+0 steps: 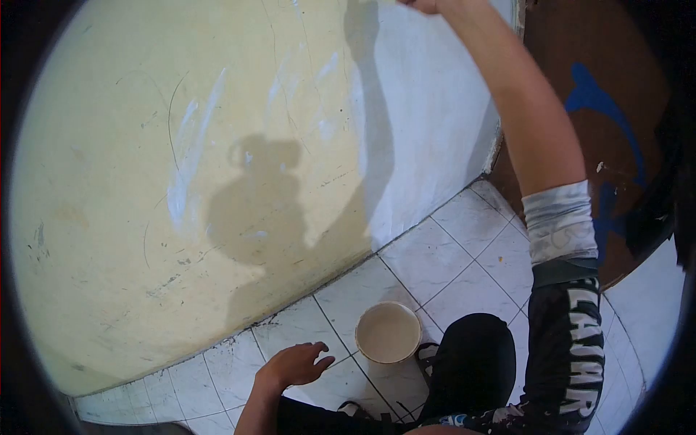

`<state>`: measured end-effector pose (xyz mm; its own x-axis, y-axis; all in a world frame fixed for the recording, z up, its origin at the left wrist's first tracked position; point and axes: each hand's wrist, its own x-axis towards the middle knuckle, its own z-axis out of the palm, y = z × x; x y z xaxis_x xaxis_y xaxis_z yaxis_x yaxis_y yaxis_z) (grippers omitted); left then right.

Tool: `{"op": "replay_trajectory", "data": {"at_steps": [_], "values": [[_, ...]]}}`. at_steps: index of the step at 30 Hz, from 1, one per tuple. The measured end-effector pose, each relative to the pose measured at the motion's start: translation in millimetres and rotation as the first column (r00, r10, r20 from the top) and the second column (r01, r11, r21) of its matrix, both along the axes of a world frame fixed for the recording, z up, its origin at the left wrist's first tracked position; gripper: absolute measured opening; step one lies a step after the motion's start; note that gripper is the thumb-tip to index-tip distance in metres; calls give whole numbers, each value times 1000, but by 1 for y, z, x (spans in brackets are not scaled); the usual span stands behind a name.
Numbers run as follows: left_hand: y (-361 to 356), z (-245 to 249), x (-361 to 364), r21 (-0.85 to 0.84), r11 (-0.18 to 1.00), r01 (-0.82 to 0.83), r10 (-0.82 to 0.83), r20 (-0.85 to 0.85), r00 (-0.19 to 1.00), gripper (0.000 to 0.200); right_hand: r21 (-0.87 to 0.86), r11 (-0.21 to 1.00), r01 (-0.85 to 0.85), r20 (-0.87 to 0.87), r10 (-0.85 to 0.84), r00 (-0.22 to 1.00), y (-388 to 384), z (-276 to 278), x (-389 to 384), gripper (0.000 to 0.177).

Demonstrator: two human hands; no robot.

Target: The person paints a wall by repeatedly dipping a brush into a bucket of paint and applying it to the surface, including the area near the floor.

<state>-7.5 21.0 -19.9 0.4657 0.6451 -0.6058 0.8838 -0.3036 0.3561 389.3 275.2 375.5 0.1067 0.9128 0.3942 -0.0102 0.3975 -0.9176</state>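
Note:
My right hand [423,6] is raised at the top edge, in front of the white-painted part of the wall [428,94]. Most of it is cut off by the frame; the fingers that show look curled in, and what they hold is out of view. Low down, my left hand [296,365] hangs over the floor with its fingers loosely apart and nothing in them. To its right, apart from it, stands a round tub [388,332] with pale off-white contents or lining. White streaks [194,156] mark the yellow wall [109,181].
White floor tiles [286,330] meet the wall along a dirty edge. My dark-trousered knee [475,355] and sandalled feet are close to the tub. A brown door or panel [551,43] with blue marks stands at the right. My shadow falls on the wall.

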Motion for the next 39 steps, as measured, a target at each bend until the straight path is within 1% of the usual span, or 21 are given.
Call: {"op": "replay_trajectory", "data": {"at_steps": [1,2,3,5,8,10,14,16,18,20,22,24,26,29,30,31,32,34,37,38,39], "values": [[0,1,-1,3,1000,0,0,1,1000,52,0,996,85,122,-84,989,4,-17,-3,24],[-2,3,-2,5,1000,-2,2,-6,1000,52,-14,986,168,99,-165,981,-18,-44,-20,24],[-2,3,-2,7,1000,-2,3,-11,1000,51,-53,995,81,27,-79,996,3,-81,-14,19],[-2,0,-4,7,1000,5,-5,12,1000,51,-96,995,-21,-107,11,994,-1,-139,-11,19],[-2,-4,-4,0,1000,14,-14,25,1000,51,-200,980,-17,-181,-20,983,-16,-205,-12,21],[-6,-2,-2,-8,1000,15,-15,19,1000,51,-296,955,-19,-159,-30,987,-26,-235,-11,15],[-9,4,4,-7,1000,6,-6,-1,1000,50,-423,906,-22,-123,-33,992,-39,-277,2,15],[-10,8,5,6,1000,-1,1,4,1000,51,-581,813,-33,-55,2,998,-45,-288,6,14],[-13,12,6,11,1000,-1,1,5,1000,52,-595,803,-25,-21,16,1000,-45,-283,12,13],[-13,12,5,23,1000,0,-1,12,1000,52,-572,820,16,69,28,997,-39,-253,12,14],[-12,6,2,21,999,25,-26,29,999,52,-509,861,18,116,48,992,-17,-203,10,17],[-9,6,2,20,999,29,-29,10,1000,53,-537,842,56,246,92,965,-10,-138,1,20],[-6,3,1,10,999,36,-36,-6,999,53,-424,904,58,276,68,959,-17,-88,-7,20],[-3,-2,-1,9,1000,29,-29,22,999,53,-360,930,72,249,21,968,-8,-32,-1,20],[-3,-2,-1,9,999,38,-38,13,999,53,-290,956,44,207,18,978,-8,-20,2,21],[-2,-4,0,11,999,43,-43,8,999,53,-216,976,17,169,21,985,-5,-12,5,23],[-2,-3,2,10,999,37,-37,13,999,53,-217,976,12,173,26,985,0,-6,6,23],[-4,2,1,-6,1000,-6,6,-15,1000,52,-82,987,-135,-50,131,990,8,-4,8,21],[-7,7,-2,-3,1000,-25,25,3,1000,53,16,991,-130,-155,131,979,14,-34,12,17],[-8,5,-3,-5,1000,-27,27,1,1000,53,14,991,-133,-157,133,978,14,-54,10,17],[-8,2,-5,-10,1000,-19,19,0,1000,53,13,999,-30,-81,31,996,10,-80,4,18]]}}
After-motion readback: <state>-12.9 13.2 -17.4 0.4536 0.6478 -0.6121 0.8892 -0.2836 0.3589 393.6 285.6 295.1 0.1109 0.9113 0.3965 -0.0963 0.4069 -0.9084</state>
